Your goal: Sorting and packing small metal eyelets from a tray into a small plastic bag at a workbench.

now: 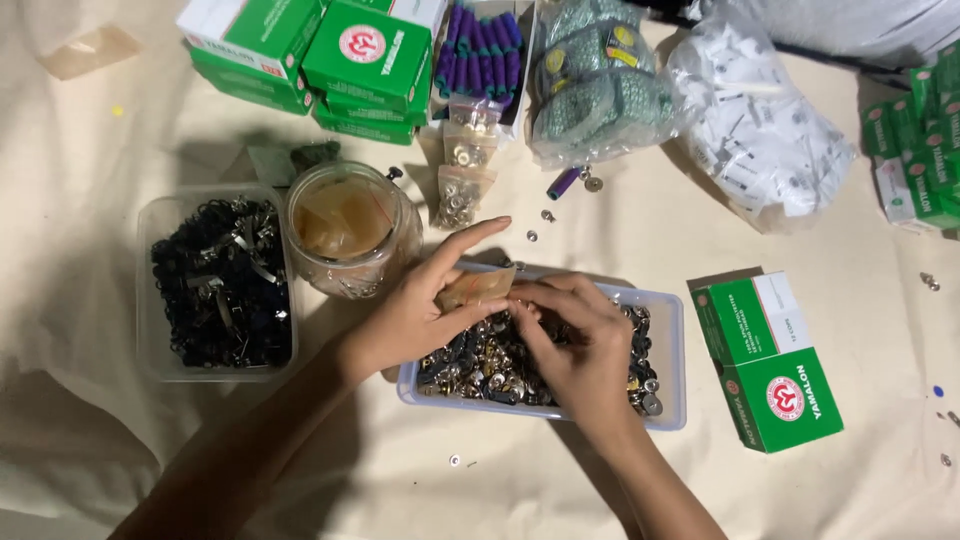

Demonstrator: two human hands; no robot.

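The cream cloth surface (820, 500) was spread wide under everything, and right in the middle of it sat my clear plastic tray (672, 345), heaped with mixed metal snap fasteners (480, 365), silver, brass and dark ones all jumbled. By my reckoning the sorting was barely dented: the tray was full nearly to its rim, a few loose snaps (545, 214) lay scattered on the cloth above it, and two small filled bags of fasteners (462, 185) lay further up, near the glass jar (350, 230). So some bagging looked done, plenty looked left.

To the left, a second clear tub (145, 290) held dark clips, well apart from my hands. Green boxes (370, 50) were stacked at the top, and another pair of green boxes (770, 365) lay just right of the tray.

Now the hands. My left hand (410, 315) reached in from the lower left, palm turned toward the tray, index finger stretched out straight, thumb and the other fingers pinching a small clear bag (478, 287) and holding it over the tray's near-left part. My right hand (580, 350) hovered over the heap, wrist low, fingers (530, 300) curled in and pressed together at the bag's mouth. Whether a snap sat between them I could not tell; the fingertips hid it.
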